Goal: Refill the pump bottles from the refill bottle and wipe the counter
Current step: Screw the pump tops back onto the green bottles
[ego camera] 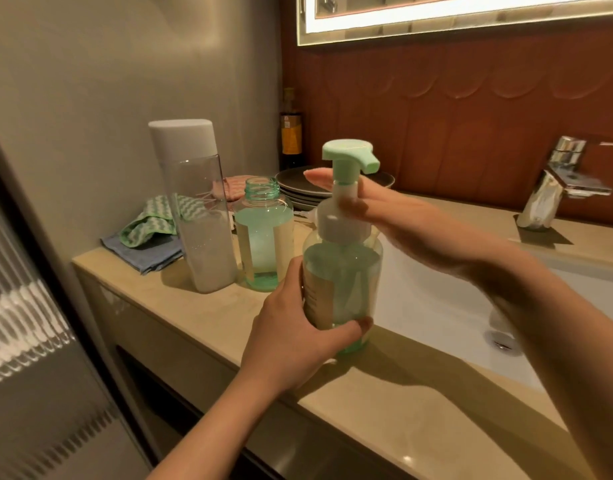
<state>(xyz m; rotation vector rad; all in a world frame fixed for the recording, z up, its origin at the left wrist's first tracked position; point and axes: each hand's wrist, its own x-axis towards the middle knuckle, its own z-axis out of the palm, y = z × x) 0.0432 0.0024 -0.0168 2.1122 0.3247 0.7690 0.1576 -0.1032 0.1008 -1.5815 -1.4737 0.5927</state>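
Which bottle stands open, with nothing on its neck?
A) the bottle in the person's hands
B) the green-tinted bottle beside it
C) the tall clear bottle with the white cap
B: the green-tinted bottle shows a bare threaded neck, while the tall clear bottle is capped and the pump bottle wears its pump.

I see my left hand (291,337) gripping the lower body of a clear, green-tinted plastic pump bottle (343,282) at the beige stone counter (201,317) by the white sink (436,306). My right hand (412,230), blurred, pinches its white collar. Behind stand an open green-tinted bottle (263,237) and a tall, white-capped clear refill bottle (197,202).
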